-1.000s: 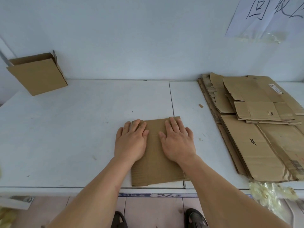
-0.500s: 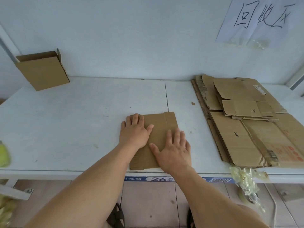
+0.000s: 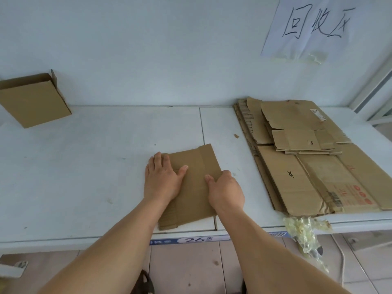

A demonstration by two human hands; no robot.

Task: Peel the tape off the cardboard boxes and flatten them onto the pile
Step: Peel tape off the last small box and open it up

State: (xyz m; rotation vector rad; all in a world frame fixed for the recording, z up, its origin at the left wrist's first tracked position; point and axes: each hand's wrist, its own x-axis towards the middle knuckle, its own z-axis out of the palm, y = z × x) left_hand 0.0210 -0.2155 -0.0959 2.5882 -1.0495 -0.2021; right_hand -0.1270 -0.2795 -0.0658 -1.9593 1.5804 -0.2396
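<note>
A flattened brown cardboard box (image 3: 195,166) lies on the white table (image 3: 84,166) near its front edge. My left hand (image 3: 162,179) rests flat on the box's left part, palm down with fingers together. On the box's right edge, my right hand (image 3: 224,190) has its thumb on top and its fingers curled around the edge. A pile of flattened cardboard (image 3: 314,166) lies on the table's right side. Another cardboard box (image 3: 34,100), still in shape with a flap up, leans against the wall at the far left.
A clump of peeled clear tape (image 3: 303,232) hangs off the table's front edge below the pile. A paper sign (image 3: 314,28) is taped to the wall at the upper right. A small cardboard scrap (image 3: 236,136) lies between box and pile.
My right hand slid back from lying flat on the box's far part to its right edge, where the fingers curled around it. The left hand stayed pressed flat on the left side.
</note>
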